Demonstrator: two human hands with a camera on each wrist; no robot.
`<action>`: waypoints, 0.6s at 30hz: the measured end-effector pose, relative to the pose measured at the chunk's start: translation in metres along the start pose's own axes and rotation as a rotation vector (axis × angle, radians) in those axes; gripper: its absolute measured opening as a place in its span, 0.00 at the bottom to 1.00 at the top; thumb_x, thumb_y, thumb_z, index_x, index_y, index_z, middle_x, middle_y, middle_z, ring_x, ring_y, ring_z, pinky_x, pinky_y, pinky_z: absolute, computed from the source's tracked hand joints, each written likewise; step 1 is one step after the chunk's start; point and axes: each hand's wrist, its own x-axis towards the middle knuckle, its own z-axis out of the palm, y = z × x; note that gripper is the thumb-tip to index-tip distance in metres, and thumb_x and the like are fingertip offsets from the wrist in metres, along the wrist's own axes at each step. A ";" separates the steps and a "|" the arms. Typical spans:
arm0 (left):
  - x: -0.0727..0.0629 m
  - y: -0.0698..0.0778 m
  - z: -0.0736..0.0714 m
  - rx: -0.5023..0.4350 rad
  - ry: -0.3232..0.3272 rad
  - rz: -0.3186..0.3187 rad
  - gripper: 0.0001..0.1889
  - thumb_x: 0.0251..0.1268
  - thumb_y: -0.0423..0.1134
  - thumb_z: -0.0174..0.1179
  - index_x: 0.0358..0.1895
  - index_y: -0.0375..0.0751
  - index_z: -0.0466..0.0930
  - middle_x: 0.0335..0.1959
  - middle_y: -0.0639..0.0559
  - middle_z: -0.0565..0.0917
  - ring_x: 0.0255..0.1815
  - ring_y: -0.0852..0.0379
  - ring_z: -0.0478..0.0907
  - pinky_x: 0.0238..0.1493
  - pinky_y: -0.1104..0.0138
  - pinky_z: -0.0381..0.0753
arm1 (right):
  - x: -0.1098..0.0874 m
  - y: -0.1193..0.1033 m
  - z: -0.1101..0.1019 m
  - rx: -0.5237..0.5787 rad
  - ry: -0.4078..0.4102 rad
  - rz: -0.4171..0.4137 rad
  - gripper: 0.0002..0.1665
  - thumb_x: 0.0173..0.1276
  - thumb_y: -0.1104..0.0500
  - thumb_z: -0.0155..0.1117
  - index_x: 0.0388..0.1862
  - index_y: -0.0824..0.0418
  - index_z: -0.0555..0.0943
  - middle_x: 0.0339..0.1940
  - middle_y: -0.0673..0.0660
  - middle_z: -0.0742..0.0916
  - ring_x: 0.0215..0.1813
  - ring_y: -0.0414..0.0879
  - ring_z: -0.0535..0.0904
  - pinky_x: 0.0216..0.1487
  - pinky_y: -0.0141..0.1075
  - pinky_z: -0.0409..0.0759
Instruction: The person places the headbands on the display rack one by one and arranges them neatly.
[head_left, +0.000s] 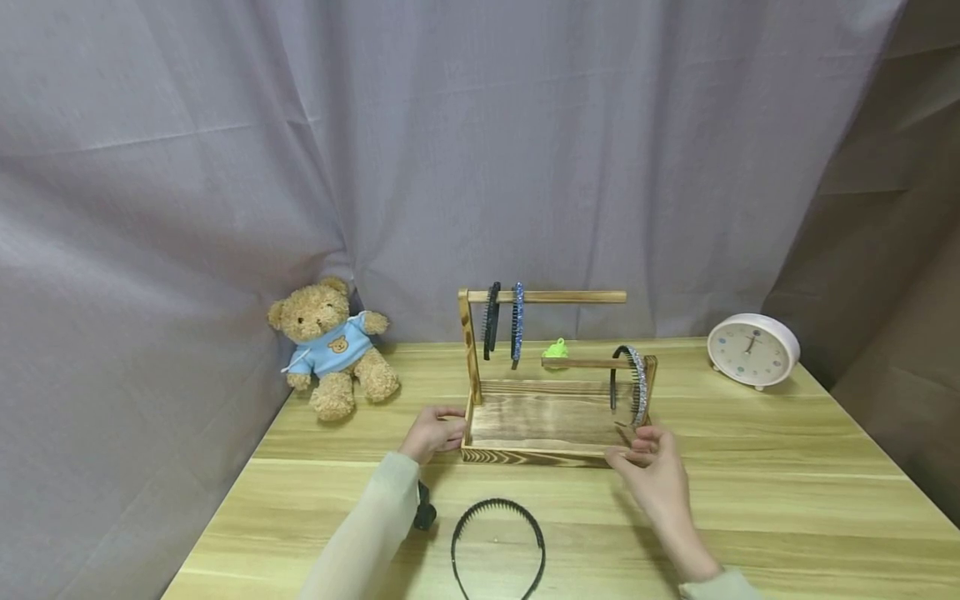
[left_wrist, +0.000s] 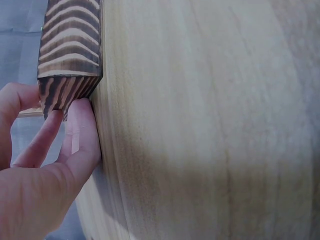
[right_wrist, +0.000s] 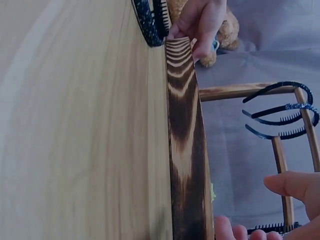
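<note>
A wooden headband rack [head_left: 551, 457] with a shallow tray and two bars stands between my hands. My left hand [head_left: 432, 432] grips its left end; in the left wrist view, the fingertips [left_wrist: 80, 107] press on the end wall. My right hand [head_left: 656, 479] holds the front right corner, its thumb [right_wrist: 285, 183] stretched out. On the upper bar hang a black headband [head_left: 491, 321] and a blue glittery headband [head_left: 517, 325]. A silvery toothed headband [head_left: 639, 387] hangs on the lower bar. Closer to me, a black toothed headband [head_left: 542, 542] lies on the table.
A teddy bear [head_left: 330, 346] in a blue top sits at the back left. A white round clock [head_left: 753, 350] stands at the back right. Behind the rack is a small bright green object [head_left: 556, 350]. A grey curtain [head_left: 480, 167] hangs along the table's back edge.
</note>
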 end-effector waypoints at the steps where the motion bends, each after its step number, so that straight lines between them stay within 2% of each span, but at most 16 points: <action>1: 0.000 0.000 0.000 -0.001 0.000 0.000 0.19 0.65 0.30 0.59 0.58 0.26 0.76 0.45 0.33 0.85 0.38 0.53 0.86 0.42 0.63 0.87 | -0.001 -0.001 0.001 -0.002 -0.010 -0.003 0.43 0.64 0.54 0.70 0.67 0.70 0.59 0.59 0.69 0.73 0.58 0.62 0.76 0.40 0.29 0.80; 9: 0.000 -0.002 0.000 0.003 0.001 0.006 0.19 0.65 0.29 0.59 0.58 0.25 0.76 0.45 0.32 0.85 0.39 0.52 0.85 0.43 0.61 0.87 | -0.006 -0.001 0.006 -0.024 -0.123 0.004 0.40 0.63 0.52 0.71 0.64 0.72 0.63 0.58 0.72 0.76 0.57 0.63 0.77 0.48 0.38 0.85; 18: 0.000 -0.001 -0.001 0.005 0.000 -0.006 0.19 0.64 0.30 0.59 0.58 0.26 0.76 0.45 0.33 0.85 0.39 0.53 0.85 0.44 0.62 0.86 | -0.013 0.000 0.016 0.078 -0.227 0.053 0.43 0.61 0.57 0.72 0.67 0.73 0.62 0.62 0.74 0.74 0.58 0.63 0.77 0.48 0.42 0.85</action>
